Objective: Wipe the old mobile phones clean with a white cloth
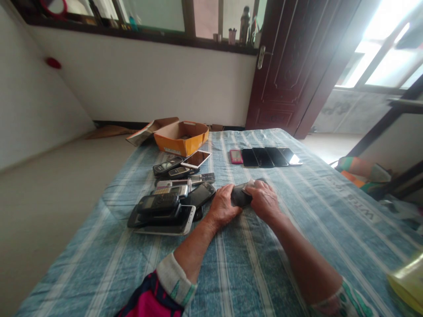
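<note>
A dark mobile phone (240, 196) lies between my hands above the cloth-covered bed or table. My left hand (224, 205) is closed around its left end, thumb along the near edge. My right hand (264, 199) presses on its right end with bent fingers, pinching a small pale cloth or tissue (248, 186) against the screen. Left of my hands is a heap of old phones, among them a black keypad phone (158, 202), a white-edged smartphone (188, 220) and a dark smartphone (201, 194) nearest my left hand.
An orange cardboard box (181, 140) stands open at the far left, its flap (152, 130) beside it. Several black smartphones (264, 157) overlap in a row at the back right, next to a pink-edged item (236, 156). A yellow object (408, 281) sits at the right edge.
</note>
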Demonstrator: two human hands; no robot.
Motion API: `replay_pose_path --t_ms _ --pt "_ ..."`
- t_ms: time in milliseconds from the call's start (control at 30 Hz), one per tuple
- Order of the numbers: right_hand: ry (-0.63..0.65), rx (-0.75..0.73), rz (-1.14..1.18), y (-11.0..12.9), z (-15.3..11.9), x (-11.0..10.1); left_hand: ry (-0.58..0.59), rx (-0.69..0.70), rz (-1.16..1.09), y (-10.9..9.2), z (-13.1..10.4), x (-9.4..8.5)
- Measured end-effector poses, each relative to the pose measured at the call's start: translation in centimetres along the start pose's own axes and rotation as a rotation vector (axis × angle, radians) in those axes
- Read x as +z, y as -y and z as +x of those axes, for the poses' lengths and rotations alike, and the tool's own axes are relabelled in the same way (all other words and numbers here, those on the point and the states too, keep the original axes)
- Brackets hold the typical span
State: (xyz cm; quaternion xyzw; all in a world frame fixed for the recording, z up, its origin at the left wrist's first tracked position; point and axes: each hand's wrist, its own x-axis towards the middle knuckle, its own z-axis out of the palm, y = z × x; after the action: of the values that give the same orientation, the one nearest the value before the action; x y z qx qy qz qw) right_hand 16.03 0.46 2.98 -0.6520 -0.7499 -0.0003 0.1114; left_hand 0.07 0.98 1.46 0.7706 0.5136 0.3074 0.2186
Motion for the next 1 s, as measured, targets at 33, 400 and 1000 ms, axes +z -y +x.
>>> replay_pose_path --t_ms 33,400,1000 --pt "0.003 -0.013 -0.001 0.17 -0.01 0.02 0.001 0.000 0.003 0.00 0.00 0.00" --pt "0.037 -0.005 -0.022 0.07 -0.03 -0.32 -0.003 0.004 -0.001 0.18 -0.02 0.15" --pt "0.068 -0.023 0.000 0.15 -0.38 -0.61 0.002 0.007 0.008 0.18 -0.04 0.14"
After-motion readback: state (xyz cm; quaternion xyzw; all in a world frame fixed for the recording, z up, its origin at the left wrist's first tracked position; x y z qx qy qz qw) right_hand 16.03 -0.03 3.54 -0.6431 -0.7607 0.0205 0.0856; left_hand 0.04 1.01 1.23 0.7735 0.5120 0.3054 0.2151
